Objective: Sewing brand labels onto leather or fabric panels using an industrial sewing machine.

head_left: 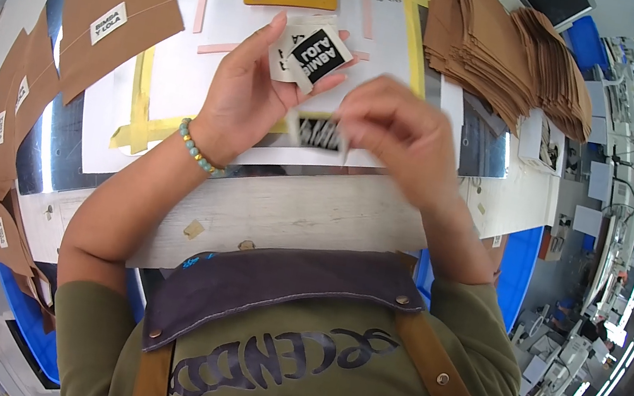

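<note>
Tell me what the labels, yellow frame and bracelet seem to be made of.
Labels: matt, probably cloth, as the pale borders look soft; thin card isn't ruled out.
Yellow frame: perhaps plastic, judging by its flat, rigid-looking rim.
Bracelet: smooth beads, possibly stone or glass, from their blue-green tones; gold-coloured ones look metallic.

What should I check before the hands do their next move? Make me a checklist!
1. Left hand holding the black-and-white labels: ok, they rest against its fingers.
2. Right hand gripping its own label: ok, pinched at one end.
3. Print on that pinched label readable: cannot tell, it is blurred.
4. One hand free: not ok, both are busy with labels.
5. Yellow frame out of the hands: ok, it lies beyond them.
6. Brown panels at right stacked evenly: not ok, their edges fan out.
</note>
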Demonstrator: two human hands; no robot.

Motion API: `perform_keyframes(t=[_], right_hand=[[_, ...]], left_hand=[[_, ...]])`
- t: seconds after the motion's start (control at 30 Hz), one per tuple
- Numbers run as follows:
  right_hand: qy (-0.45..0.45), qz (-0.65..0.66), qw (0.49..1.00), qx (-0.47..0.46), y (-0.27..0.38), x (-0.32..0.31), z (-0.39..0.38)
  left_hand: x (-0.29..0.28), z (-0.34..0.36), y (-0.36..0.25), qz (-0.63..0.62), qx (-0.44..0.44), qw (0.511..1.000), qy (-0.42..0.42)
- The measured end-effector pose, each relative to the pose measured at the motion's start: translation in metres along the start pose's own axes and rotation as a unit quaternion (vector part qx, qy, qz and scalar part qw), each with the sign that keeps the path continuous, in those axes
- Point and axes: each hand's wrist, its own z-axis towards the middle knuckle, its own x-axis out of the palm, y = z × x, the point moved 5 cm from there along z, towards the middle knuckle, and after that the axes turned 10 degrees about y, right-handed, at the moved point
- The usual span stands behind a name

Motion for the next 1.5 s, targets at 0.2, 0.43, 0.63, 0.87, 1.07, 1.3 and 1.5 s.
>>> perform_keyframes(t=[0.2,0.43,0.63,0.87,1.07,1.3,1.5], right_hand=[[-0.106,0.101,0.989,0.029,-0.030,-0.036,0.000],[-0.132,0.167,0.976,0.054,-0.046,-0.043,0.003],[-0.148,0.244,0.956,0.073,-0.048,-0.044,0.003],[-0.157,0.022,0.987,0.002,-0.015,-0.054,0.005],[-0.030,-0.247,0.946,-0.207,0.027,-0.045,0.027],[0.025,-0.318,0.921,-0.222,0.029,-0.045,0.037],[0.010,-0.263,0.948,-0.180,0.025,-0.057,0.034]], left_hand=[[0.006,0.003,0.004,-0.009,0.002,1.000,0.001],[-0.001,0.001,0.005,0.005,0.001,1.000,-0.012],[-0.003,0.001,0.004,0.005,-0.005,1.000,-0.009],[0.006,-0.001,0.004,-0.034,0.003,0.999,-0.019],[0.005,-0.003,0.004,-0.035,-0.011,0.999,-0.017],[0.002,-0.003,0.006,-0.019,-0.020,1.000,0.002],[0.005,-0.001,0.007,-0.023,-0.036,0.998,0.047]])
